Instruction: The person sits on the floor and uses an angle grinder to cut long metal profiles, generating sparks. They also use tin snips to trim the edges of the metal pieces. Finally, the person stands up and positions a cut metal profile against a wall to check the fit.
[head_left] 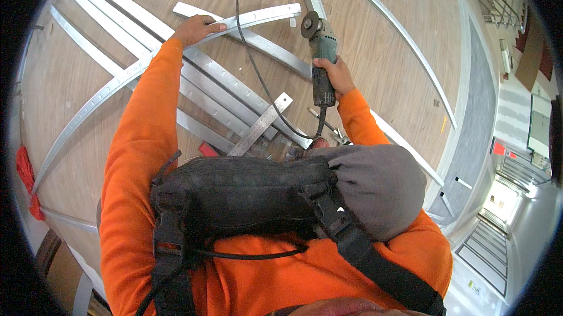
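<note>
My left hand is closed around a long metal channel, near its far end. The channel crosses the other pieces and runs down to the left; it looks bowed in this wide view. An angle grinder is upright in my right hand, which grips its dark body. The grinder's disc sits to the right of the channel's far end, apart from it. Whether the disc is spinning I cannot tell. A black power cord loops from the grinder's base across the channel.
Several metal channels lie crossed on the wood-look floor. A perforated metal strip lies near my knee. Red cloth is at far left. A black bag is strapped across my chest. Another long channel lies right.
</note>
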### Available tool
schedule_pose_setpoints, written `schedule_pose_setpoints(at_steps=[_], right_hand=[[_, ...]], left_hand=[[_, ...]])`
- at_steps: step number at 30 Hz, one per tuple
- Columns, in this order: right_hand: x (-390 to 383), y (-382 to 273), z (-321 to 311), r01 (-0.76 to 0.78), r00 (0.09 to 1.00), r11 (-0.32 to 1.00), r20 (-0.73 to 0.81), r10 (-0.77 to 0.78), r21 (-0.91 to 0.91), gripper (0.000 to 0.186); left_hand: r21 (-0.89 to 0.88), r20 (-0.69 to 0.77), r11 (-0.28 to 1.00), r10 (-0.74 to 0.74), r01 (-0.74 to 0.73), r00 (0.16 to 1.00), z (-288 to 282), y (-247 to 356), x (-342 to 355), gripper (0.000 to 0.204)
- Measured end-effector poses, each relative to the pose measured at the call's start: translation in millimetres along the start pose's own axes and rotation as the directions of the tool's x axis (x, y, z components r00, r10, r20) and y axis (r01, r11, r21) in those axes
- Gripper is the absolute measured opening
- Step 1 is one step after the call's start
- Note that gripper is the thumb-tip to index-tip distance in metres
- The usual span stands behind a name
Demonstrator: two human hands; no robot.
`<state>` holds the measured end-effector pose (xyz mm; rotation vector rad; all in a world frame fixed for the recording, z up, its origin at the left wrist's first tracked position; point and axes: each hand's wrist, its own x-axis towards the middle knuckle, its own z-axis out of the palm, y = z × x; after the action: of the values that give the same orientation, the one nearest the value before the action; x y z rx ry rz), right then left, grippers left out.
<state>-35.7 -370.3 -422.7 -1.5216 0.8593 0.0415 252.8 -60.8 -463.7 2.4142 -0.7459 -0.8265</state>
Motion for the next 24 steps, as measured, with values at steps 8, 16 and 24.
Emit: schedule_pose_setpoints(at_steps=[8, 16, 24], right_hand=[[3, -10, 20, -0.049, 0.999, 0.993, 0.014, 0.048, 0.111, 0.039], [10, -7, 23, -0.027, 0.999, 0.998, -0.027, 0.028, 0.048, 0.058], [-8, -25, 13, -0.148, 0.988, 0.952, 0.080, 0.131, 0.268, 0.039]], left_hand=[[-0.029, -0.028, 0.996, 0.087, -0.088, 0.996, 2, -1, -3, 0.081], [-0.024, -0.025, 0.997, 0.078, -0.079, 0.997, -2, 9, -11, 0.062], [0.024, 0.005, 0.999, 0.040, -0.040, 0.999, 0, -4, -2, 0.076]])
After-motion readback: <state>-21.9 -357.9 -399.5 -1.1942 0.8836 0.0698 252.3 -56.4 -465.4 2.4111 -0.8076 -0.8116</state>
